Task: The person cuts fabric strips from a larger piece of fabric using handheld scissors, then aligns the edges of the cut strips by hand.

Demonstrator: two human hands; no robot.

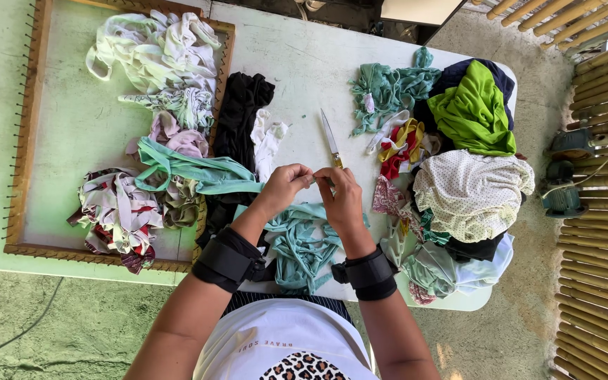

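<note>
- At far left, our wooden frame [15, 141] lies along the desk [297, 63] edge, fabric strips heaped inside.
- Centre: our left hand [284, 184] and right hand [341, 198] meet, each grip pinched shut on the teal strip [297, 243], which trails to the near desk edge.
- Scissors [331, 139] lie on the bare patch above.
- Right: cloth pile [469, 141] crowds the desk's edge.

A white table [304, 63] carries fabric strips [297, 243], scissors [331, 139], clothes [473, 190], wooden frame [19, 141].

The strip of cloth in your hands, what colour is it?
The cloth strip is teal green, clearest in the head view, running under both hands.
</note>
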